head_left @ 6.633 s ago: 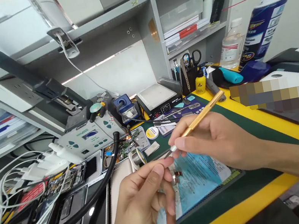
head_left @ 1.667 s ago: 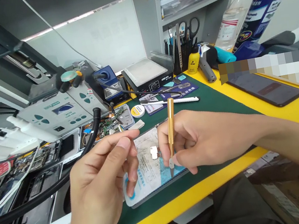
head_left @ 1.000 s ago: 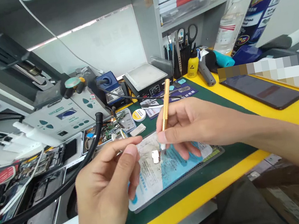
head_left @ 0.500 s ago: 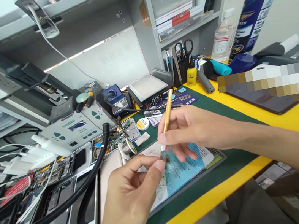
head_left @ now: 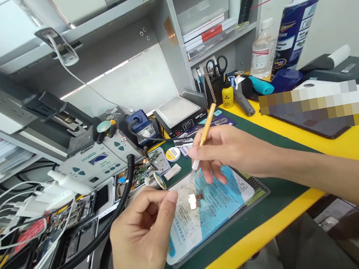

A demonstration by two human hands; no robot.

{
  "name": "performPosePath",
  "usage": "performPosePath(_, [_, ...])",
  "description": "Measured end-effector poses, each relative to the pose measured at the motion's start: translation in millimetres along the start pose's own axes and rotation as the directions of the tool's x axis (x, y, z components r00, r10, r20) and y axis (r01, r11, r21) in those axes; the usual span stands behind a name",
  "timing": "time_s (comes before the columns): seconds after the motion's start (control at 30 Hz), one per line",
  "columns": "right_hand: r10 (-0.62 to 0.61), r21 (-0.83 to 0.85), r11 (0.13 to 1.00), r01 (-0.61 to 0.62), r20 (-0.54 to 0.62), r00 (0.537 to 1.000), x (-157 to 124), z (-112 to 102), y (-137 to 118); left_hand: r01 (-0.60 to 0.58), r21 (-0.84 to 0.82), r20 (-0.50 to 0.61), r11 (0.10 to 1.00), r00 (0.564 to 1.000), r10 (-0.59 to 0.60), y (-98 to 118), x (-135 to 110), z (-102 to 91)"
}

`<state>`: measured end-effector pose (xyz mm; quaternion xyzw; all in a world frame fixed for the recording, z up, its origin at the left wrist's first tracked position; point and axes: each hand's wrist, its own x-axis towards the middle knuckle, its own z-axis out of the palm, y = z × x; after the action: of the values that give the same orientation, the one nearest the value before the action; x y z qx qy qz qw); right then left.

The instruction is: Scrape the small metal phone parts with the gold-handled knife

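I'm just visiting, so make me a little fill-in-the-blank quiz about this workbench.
1. The ____ hand holds the gold-handled tool.
2. The small shiny part lies on a sheet colored white and ____.
3. The small black-capped bottle is colored ____.
4. The scissors have ____ handles.

Missing words: right; blue; yellow; black.

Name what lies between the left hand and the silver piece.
In the head view, only the pale surface of the printed sheet shows between the left hand and silver piece.

The slim, pen-shaped metal knife (head_left: 207, 128) is golden. The flat, rectangular sheet (head_left: 221, 213) is white and blue, with dark smudges.
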<state>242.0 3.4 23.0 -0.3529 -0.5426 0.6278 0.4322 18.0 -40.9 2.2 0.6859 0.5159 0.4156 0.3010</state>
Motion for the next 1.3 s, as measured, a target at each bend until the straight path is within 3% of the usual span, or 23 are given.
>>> performPosePath(0.1, [0.007,0.034,0.999,-0.006,-0.031,0.999,2.7,0.0,0.8,-0.102,0.085,0.031,0.991,0.995,0.099,-1.4,3.8,-6.3])
performPosePath(0.2, [0.0,0.013,1.0,0.001,-0.052,0.999,5.2,-0.3,2.9,-0.2,0.205,0.162,0.958,0.972,0.168,-1.0,7.2,-12.3])
performPosePath(0.37, [-0.013,-0.04,0.999,0.01,-0.066,0.998,6.6,-2.9,6.9,-0.487,0.548,0.472,0.68,0.851,0.23,1.8,15.7,-13.2])
performPosePath(0.5, [-0.027,-0.109,0.994,0.019,-0.075,0.997,4.6,-3.6,5.9,-0.555,0.553,0.559,0.621,0.801,0.217,6.6,25.0,-9.5])
performPosePath(0.7, [0.002,-0.158,0.987,-0.014,-0.079,0.997,2.1,-1.7,5.0,-0.588,0.543,0.591,0.599,0.775,0.224,9.2,34.5,-15.5])
performPosePath(1.0, [0.202,-0.156,0.969,-0.191,0.057,0.978,2.0,0.6,0.8,-0.569,0.433,0.582,0.699,0.769,0.266,-3.5,32.6,-21.1])
performPosePath(1.3, [0.296,-0.147,0.946,-0.288,0.03,0.955,3.3,4.7,6.6,-0.607,0.322,0.539,0.727,0.748,0.386,-11.9,26.5,-20.8])
